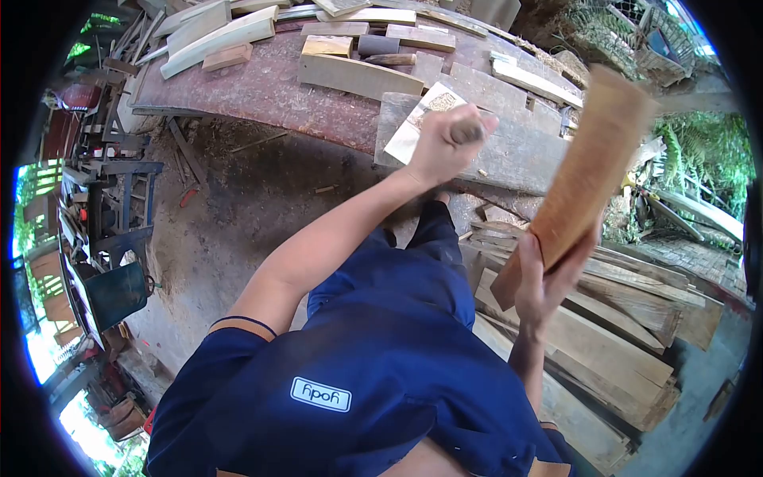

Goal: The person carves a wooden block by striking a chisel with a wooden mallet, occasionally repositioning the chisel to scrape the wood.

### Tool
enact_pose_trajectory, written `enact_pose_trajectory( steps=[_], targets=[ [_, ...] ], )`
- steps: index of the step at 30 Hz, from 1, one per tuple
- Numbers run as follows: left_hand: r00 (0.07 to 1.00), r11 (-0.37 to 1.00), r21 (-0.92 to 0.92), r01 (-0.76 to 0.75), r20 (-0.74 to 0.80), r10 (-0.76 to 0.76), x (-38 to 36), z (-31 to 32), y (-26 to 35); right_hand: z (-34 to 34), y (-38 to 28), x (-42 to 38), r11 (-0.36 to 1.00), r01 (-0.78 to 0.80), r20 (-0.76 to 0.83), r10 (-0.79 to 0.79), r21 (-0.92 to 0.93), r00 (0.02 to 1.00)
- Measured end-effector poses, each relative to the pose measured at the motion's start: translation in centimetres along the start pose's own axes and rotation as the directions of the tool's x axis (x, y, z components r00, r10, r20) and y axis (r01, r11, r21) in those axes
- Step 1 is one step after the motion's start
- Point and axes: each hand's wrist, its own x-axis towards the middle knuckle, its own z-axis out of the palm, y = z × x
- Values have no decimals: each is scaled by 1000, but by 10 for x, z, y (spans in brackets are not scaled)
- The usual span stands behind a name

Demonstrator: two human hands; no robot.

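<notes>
My left hand [447, 149] is closed in a fist around a round wooden handle [467, 131], whose end points up toward me. The tool's lower part is hidden by the fist, so its kind does not show. Just beneath and beyond the fist, a pale piece of wood [407, 137] lies aslant on the workbench, with shavings on its far end. My right hand [544, 286] grips the near end of a thick, brown wooden board [584, 171]. That board is held up, tilted to the right, and its far end is blurred by motion.
The workbench [262, 99] carries sawdust, several wood offcuts [362, 77], a dark cylinder [378, 45] and long pale strips [218, 44]. Stacked planks [612, 350] lie low on my right. A green container [118, 290] stands at the left. Greenery [707, 151] borders the far right.
</notes>
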Motion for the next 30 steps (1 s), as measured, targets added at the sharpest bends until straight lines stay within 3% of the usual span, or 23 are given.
enact_pose_trajectory(
  steps=[1,3,4,5,7,8,11,13,15,16,17,19,20,21,23,27,30],
  targets=[
    [1000,1000,0,1,3,-1,-4,5,1,1,0,-6,1000,-3,-1,3,0,1000],
    [984,986,71,-152,99,145,-11,12,4,7,3,-16,916,19,-130,36,400,991],
    [982,988,84,-128,149,114,-15,13,-1,5,3,-12,967,183,-101,-167,178,981],
    [982,989,77,-129,151,116,-20,15,-8,5,6,-10,968,183,-103,-167,172,980],
    [960,969,40,-244,154,235,-24,13,-10,8,10,-7,995,24,296,5,-95,955],
    [953,959,28,-282,124,277,-26,14,-10,6,3,-5,991,-3,288,42,-137,957],
    [953,961,101,-259,189,237,-26,11,-5,1,5,-13,990,136,83,-132,-43,988],
    [953,960,102,-259,187,238,-27,12,-2,6,0,-9,990,127,137,-117,-68,984],
    [948,951,1,-309,85,308,-28,12,2,11,-5,-3,986,117,241,-85,-120,967],
    [945,948,-2,-317,83,316,-28,11,-5,14,0,-3,1000,0,277,3,-10,961],
    [944,946,5,-323,78,322,-23,5,-11,15,0,2,1000,9,278,-7,-5,961],
    [985,996,59,-69,160,58,-12,-14,-7,11,-4,6,980,-199,234,200,-25,951],
    [997,998,-25,64,48,-62,-1,-17,-5,10,1,5,981,-127,211,156,-146,965],
    [980,976,-118,181,-61,-189,12,-22,-5,9,8,3,982,-122,213,151,-146,965],
    [955,926,-327,187,-159,-249,31,-37,-15,9,18,0,991,-120,166,127,-52,978],
    [971,917,-378,125,-145,-192,36,-47,-1,8,11,-1,984,-173,183,178,-44,967],
    [970,946,-282,164,-127,-206,29,-49,-7,10,15,-5,984,-169,184,176,-54,967]
  ],
)
